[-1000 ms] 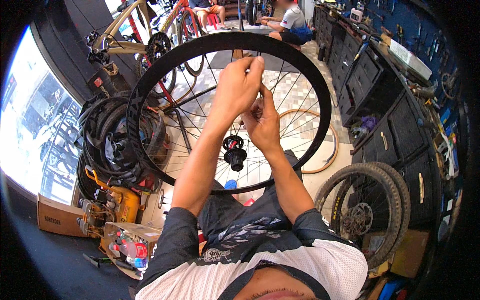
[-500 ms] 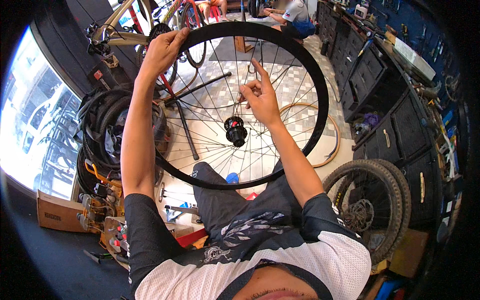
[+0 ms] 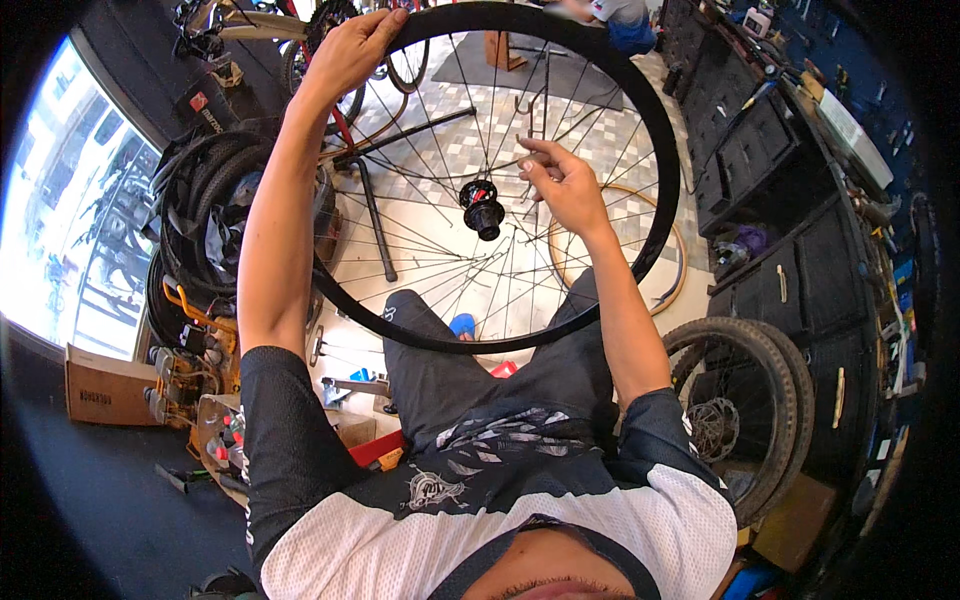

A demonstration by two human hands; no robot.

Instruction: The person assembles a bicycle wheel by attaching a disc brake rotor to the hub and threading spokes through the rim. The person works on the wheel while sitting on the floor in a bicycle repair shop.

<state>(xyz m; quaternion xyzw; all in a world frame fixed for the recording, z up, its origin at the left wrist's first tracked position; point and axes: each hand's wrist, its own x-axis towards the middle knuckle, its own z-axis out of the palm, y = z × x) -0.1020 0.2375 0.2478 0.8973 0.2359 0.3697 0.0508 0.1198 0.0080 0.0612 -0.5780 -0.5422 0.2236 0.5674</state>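
A bicycle wheel with a deep black rim is held up above my lap, its lower edge close to my thighs. My left hand is closed around the rim at the upper left, thumb along its top. The black hub with a red mark sits at the centre, thin dark spokes fanning out from it. My right hand is among the spokes, right of and above the hub. Its fingers are bent toward the thumb as in a pinch; whatever lies between the fingertips is too small to tell.
Black drawer cabinets line the right, with two knobby-tyred wheels in front. A tan tyre lies on the floor. Hanging tyres, a cardboard box and a stand leg are left. Another person crouches far off.
The wheel has shifted up and slightly right with my left hand still on its rim. My right hand has moved right and down, and its raised index finger has bent in.
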